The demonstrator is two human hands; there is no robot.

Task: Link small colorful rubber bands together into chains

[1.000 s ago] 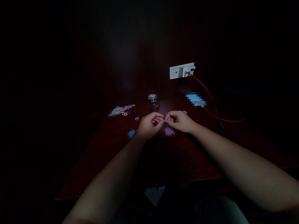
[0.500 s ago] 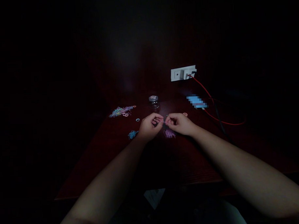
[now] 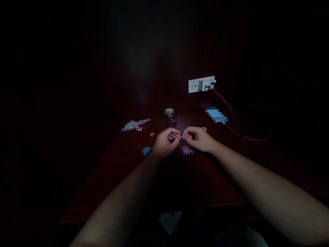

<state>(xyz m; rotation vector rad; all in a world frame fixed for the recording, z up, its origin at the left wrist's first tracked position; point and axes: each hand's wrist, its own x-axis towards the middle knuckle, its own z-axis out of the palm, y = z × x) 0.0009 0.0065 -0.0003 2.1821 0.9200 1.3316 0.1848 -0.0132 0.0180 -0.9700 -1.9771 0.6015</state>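
My left hand (image 3: 166,143) and my right hand (image 3: 201,139) meet above the table with fingertips pinched. Between them stretches a thin, pale purple rubber band (image 3: 182,137); its ends are hidden in the fingers. Just below the right fingers lies a pile of purple rubber bands (image 3: 187,149). A smaller pile of blue rubber bands (image 3: 146,150) is left of my left wrist. Beyond that hand sits a single light blue ring (image 3: 152,134). An orange ring (image 3: 204,129) shows partly behind my right hand.
A mixed pile of coloured bands (image 3: 134,125) lies at the table's far left. A clear lidded jar (image 3: 170,115) stands at the back. To the right, a red cable (image 3: 251,139) runs from a wall socket (image 3: 197,85) to a pixelated blue device (image 3: 216,115). The surroundings are very dark.
The whole view has shifted slightly, so everything sits a little lower in the picture. Both hands keep their pinch on the band, with only slight finger movement.
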